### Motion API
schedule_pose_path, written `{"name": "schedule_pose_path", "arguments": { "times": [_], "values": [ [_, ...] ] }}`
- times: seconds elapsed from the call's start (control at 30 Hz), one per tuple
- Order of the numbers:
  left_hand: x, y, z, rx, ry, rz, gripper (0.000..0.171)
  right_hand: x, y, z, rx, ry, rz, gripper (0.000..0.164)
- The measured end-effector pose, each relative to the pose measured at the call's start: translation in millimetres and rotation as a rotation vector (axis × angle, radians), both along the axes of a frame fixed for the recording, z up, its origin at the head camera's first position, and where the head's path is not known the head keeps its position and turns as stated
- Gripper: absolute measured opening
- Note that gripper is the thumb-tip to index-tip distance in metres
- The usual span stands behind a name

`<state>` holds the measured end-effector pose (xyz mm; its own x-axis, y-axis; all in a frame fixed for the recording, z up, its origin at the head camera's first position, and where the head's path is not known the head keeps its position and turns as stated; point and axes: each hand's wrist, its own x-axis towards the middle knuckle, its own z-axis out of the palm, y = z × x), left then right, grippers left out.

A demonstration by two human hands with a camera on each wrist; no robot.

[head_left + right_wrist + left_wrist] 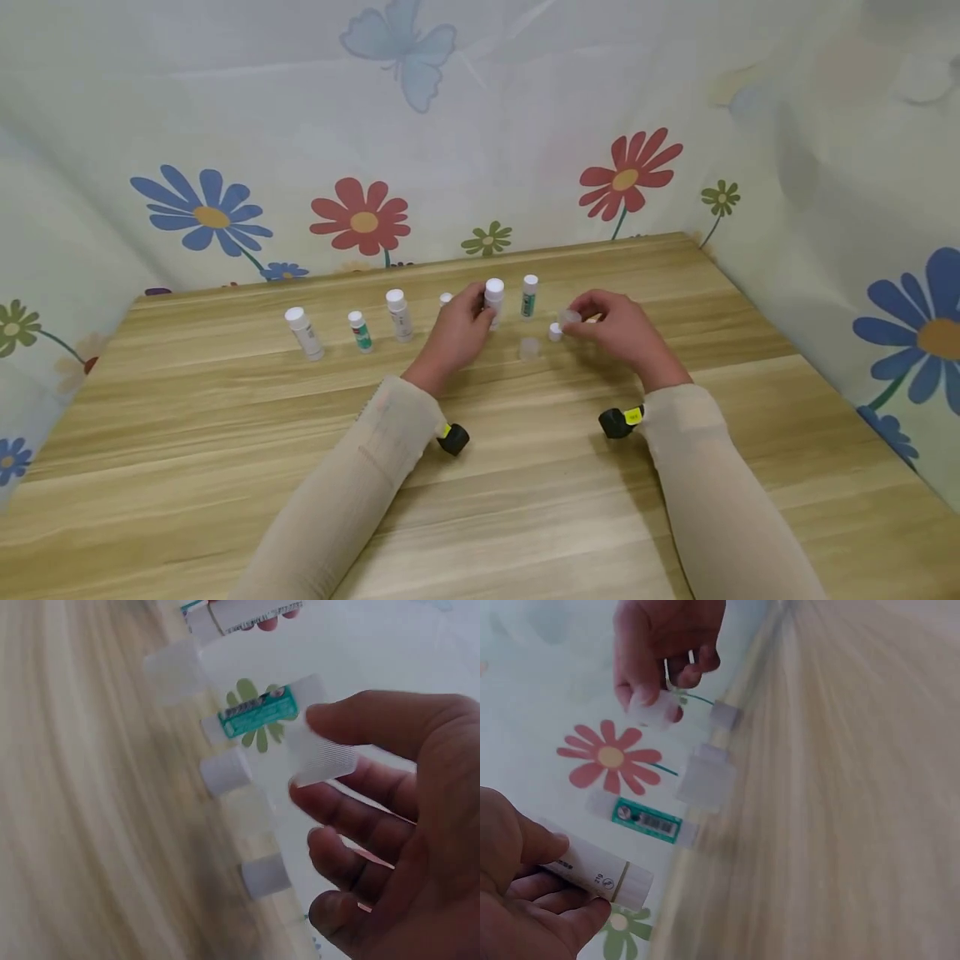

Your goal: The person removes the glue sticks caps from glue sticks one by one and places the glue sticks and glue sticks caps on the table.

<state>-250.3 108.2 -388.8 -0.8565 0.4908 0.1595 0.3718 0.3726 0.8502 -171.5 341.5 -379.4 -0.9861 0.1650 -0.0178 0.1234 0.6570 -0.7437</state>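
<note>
My left hand grips a white glue stick, upright with a white cap in the head view. Whether its base touches the table I cannot tell. My right hand pinches a translucent ribbed cap between thumb and fingers. Between the hands stands a small glue stick with a green label. Another translucent cap rests on the table in front of it. Close to the right fingers are a white cap and a second white cap, mostly hidden by the hand in the head view.
Left of my hands stand a large white glue stick, a small green-labelled one and another white one. A further white top shows behind the left hand. Flower-printed cloth hangs behind the wooden table.
</note>
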Motion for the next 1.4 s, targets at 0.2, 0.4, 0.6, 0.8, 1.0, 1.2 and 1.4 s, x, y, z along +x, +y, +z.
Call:
{"name": "schedule_pose_path", "arguments": {
  "times": [0.2, 0.4, 0.6, 0.8, 1.0, 1.2, 1.4],
  "values": [
    [-5.8, 0.6, -8.2, -0.016, 0.009, 0.037, 0.040, -1.4, 7.1, -8.7, 0.153, -0.054, 0.017, 0.029],
    [-9.4, 4.1, -14.6, -0.009, -0.002, 0.041, 0.043, 1.0, 9.6, -10.5, 0.213, -0.063, 0.017, 0.026],
    [-14.0, 4.3, -18.6, -0.002, -0.035, 0.033, 0.043, 0.8, 6.5, -10.9, 0.256, -0.080, 0.031, 0.025],
    [-15.6, 5.5, -19.2, -0.018, -0.039, 0.030, 0.042, -0.7, 8.4, -13.0, 0.262, -0.079, 0.031, 0.025],
    [-15.0, 5.9, -19.0, -0.024, -0.043, 0.033, 0.042, -1.5, 9.8, -15.0, 0.268, -0.078, 0.038, 0.026],
    [-15.0, 6.0, -18.8, -0.028, -0.049, 0.037, 0.043, -1.4, 10.1, -14.3, 0.267, -0.075, 0.048, 0.026],
    [-15.1, 5.3, -18.4, -0.026, -0.054, 0.030, 0.045, -1.7, 10.1, -14.3, 0.265, -0.073, 0.047, 0.026]
  ]
}}
